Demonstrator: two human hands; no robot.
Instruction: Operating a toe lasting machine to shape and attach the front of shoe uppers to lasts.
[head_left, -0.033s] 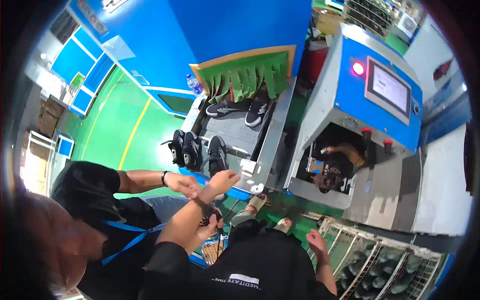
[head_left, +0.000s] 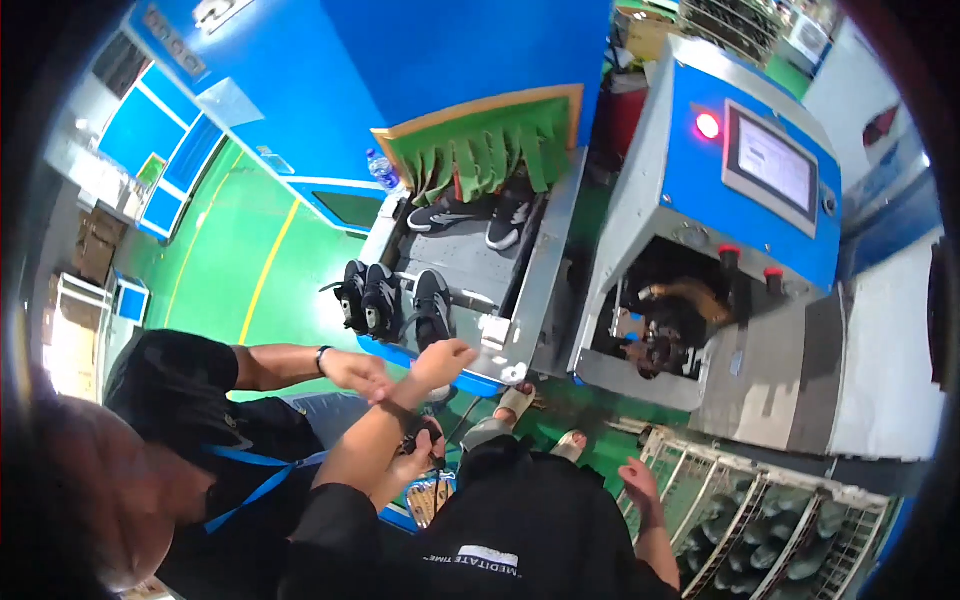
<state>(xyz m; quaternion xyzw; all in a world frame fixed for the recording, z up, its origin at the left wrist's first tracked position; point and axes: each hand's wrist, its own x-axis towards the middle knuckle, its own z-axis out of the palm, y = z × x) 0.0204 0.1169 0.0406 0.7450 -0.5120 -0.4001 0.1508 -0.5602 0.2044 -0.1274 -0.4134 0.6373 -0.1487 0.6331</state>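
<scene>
My left hand [head_left: 444,362] is held out in front of me, its fingers curled in, with nothing seen in it. Just behind its wrist, a co-worker's hand [head_left: 362,376] with a dark wristband touches my forearm. Below that forearm, another hand [head_left: 412,462] grips a small black object [head_left: 428,432] with a dark cord; whose hand it is I cannot tell for sure. My right hand [head_left: 638,482] hangs low at my right side, loosely bent with fingers apart and nothing in it. Nearest beyond my left hand stands a black-and-grey sneaker [head_left: 433,300] on the conveyor end.
A pair of sneakers [head_left: 372,298] stands left on the conveyor [head_left: 465,262]; more lie by the green strip curtain [head_left: 480,160]. A blue machine with a screen [head_left: 770,165] and open cavity stands right. A wire rack [head_left: 700,475] with dark shoe-shaped pieces stands beside my right hand.
The view has shifted very slightly. Both my hands and the co-worker's hand keep nearly the same places.
</scene>
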